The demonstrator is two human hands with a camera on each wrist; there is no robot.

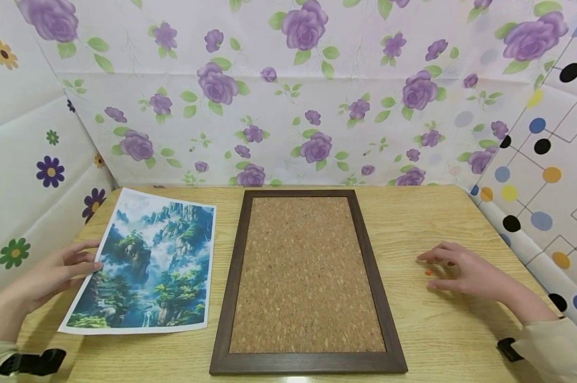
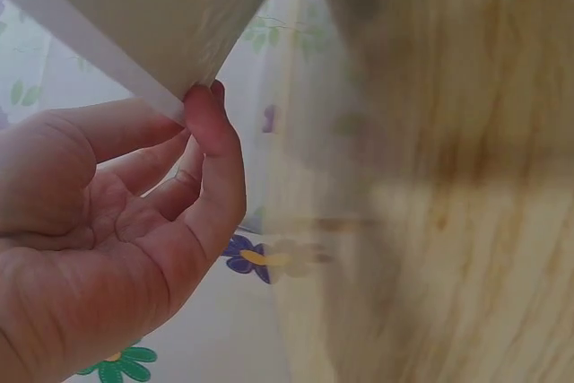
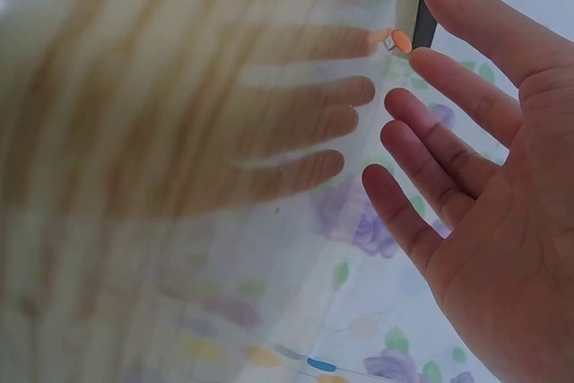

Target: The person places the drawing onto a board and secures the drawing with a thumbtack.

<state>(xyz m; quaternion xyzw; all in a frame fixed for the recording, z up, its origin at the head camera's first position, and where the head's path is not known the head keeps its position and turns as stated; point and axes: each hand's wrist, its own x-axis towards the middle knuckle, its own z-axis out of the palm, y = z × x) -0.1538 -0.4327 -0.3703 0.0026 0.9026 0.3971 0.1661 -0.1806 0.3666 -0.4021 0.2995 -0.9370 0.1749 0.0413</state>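
Head view shows me the left hand pinching the picture by its left edge, left of the cork board; that one-sided grip could crease it. The right hand's fingers are apart near an orange piece, which a careless brush might knock away.

Wide and flat, a shiny light yellow wooden table. Down on it, a big tan cork board with a dark brown frame, and off to the right, a tiny round orange thing.
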